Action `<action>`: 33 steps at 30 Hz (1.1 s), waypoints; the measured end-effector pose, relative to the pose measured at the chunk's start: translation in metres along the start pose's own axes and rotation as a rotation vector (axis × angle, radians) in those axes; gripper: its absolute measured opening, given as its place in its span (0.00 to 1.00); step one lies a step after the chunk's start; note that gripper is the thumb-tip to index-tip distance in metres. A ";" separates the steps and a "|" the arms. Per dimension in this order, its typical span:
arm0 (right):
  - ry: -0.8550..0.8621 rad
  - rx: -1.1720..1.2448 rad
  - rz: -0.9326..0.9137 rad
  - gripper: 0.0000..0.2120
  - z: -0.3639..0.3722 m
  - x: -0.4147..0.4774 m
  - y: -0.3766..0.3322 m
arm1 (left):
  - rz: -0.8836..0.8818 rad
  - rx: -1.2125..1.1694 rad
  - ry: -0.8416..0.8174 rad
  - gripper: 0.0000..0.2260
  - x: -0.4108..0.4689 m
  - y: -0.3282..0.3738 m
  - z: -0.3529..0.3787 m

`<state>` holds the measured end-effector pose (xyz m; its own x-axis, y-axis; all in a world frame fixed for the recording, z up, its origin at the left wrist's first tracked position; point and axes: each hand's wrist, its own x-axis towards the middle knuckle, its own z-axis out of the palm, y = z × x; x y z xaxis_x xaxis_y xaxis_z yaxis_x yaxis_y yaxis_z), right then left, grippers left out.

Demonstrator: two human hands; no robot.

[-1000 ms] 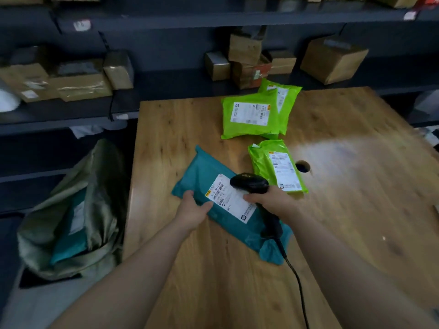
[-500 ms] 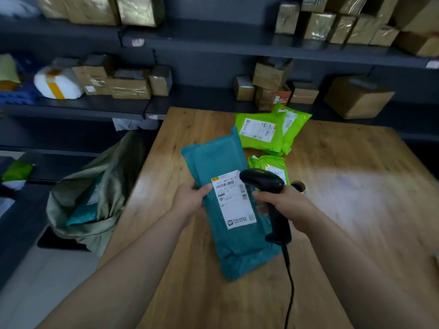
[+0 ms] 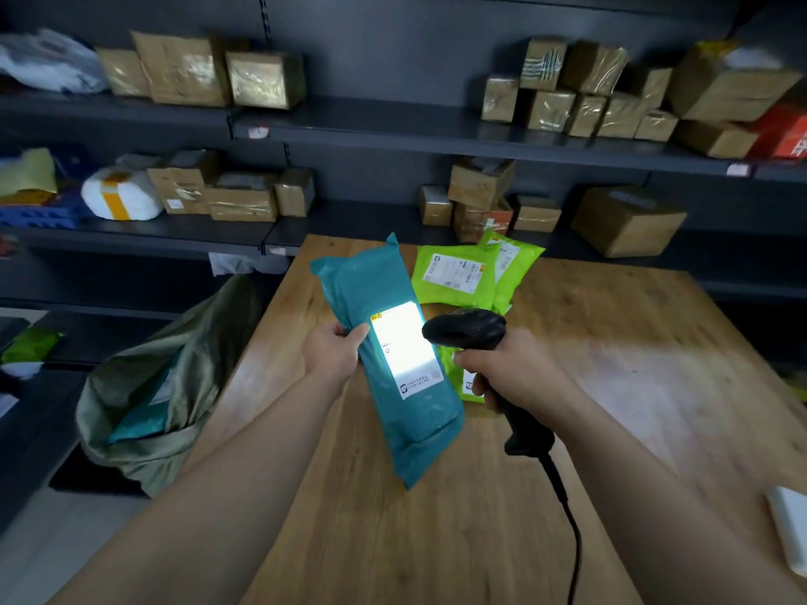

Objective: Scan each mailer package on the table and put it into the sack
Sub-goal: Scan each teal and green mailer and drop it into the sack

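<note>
Now I'm scanning the teal mailer (image 3: 419,430), left grip (image 3: 334,353) pinching it, right grip (image 3: 502,369) clutching the scanner (image 3: 467,329); next, probably swinging it into the sack (image 3: 174,364).

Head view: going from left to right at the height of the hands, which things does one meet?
Olive-green fabric sack → left hand → teal plastic mailer package with a white label → right hand gripping the black corded scanner → white flat object at the picture's right edge.
</note>
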<state>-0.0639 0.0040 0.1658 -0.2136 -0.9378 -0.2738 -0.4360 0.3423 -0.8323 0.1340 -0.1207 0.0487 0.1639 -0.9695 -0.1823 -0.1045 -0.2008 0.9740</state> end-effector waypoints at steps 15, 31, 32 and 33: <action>0.017 -0.111 -0.001 0.10 -0.012 -0.014 -0.008 | -0.019 0.002 -0.025 0.09 0.010 -0.007 0.006; 0.051 -0.152 -0.018 0.12 -0.026 -0.042 -0.013 | -0.018 0.029 -0.018 0.06 0.017 -0.005 0.005; 0.050 -0.153 -0.017 0.12 -0.026 -0.042 -0.013 | -0.020 0.031 -0.018 0.06 0.017 -0.005 0.004; 0.049 -0.154 -0.017 0.12 -0.026 -0.043 -0.012 | -0.020 0.032 -0.020 0.06 0.017 -0.006 0.003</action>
<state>-0.0720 0.0415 0.1997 -0.2462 -0.9408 -0.2331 -0.5683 0.3349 -0.7516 0.1341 -0.1363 0.0393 0.1470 -0.9678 -0.2044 -0.1332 -0.2241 0.9654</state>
